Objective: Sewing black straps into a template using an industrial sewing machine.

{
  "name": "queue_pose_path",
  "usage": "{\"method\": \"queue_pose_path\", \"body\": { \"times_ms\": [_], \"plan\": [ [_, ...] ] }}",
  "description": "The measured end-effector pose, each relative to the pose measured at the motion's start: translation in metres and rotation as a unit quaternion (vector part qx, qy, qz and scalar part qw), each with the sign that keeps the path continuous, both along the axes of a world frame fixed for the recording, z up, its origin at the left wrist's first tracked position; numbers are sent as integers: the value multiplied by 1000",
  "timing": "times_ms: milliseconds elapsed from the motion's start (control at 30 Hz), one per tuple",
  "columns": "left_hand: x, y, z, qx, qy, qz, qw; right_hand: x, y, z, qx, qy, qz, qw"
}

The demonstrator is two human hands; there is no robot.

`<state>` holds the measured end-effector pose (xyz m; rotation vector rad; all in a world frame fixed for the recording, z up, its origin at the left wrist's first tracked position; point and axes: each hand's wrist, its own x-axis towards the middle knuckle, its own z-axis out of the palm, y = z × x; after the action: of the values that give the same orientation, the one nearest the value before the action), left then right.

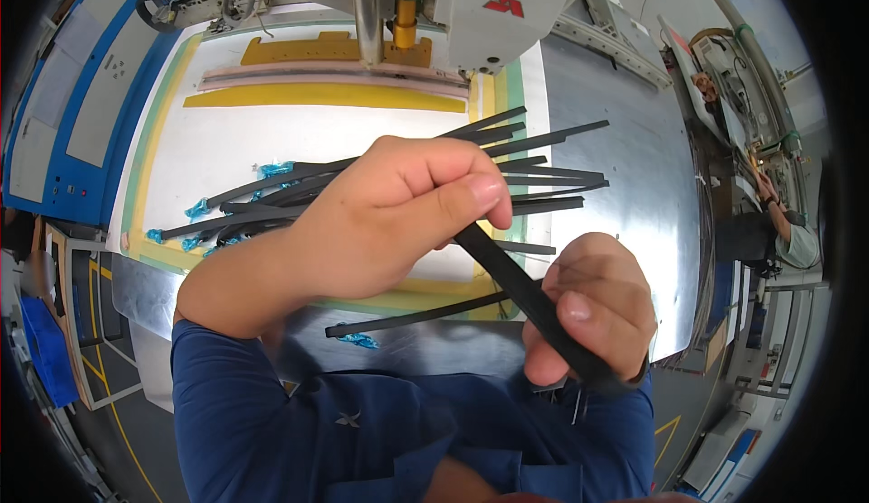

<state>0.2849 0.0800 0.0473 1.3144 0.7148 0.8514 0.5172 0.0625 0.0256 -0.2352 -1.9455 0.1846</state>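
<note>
A flat black strip (516, 284) stretches at a slant between my two hands. My left hand (385, 204) is closed on its upper end, thumb pressed against the curled fingers. Lower and to the right, my right hand (602, 308) is closed round the strip near its other end; motion smears some of that hand. Behind the held strip, a thinner black strip (416, 316) runs left along the table's front edge, beside crinkled blue film (358, 340). Whether it joins the held one is hidden. A loose bundle of black strips (299, 186) lies under and beyond my left forearm.
Bits of blue film (276, 170) cling to the bundle's left ends. A white work surface (235, 132) with taped borders carries a yellow bar (317, 97). Above hangs a white machine head (507, 14). At right are a metal tabletop (625, 177) and another person (797, 245).
</note>
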Motion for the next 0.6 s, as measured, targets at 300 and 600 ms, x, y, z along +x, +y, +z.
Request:
{"method": "queue_pose_path", "body": {
  "times_ms": [300,600],
  "plan": [
    [-3,-8,7,30,16,24,999,-1,4,6,-367,192,57,909],
    [-5,-15,6,197,31,58,978,-3,12,14,-534,241,171,792]
  ]
}}
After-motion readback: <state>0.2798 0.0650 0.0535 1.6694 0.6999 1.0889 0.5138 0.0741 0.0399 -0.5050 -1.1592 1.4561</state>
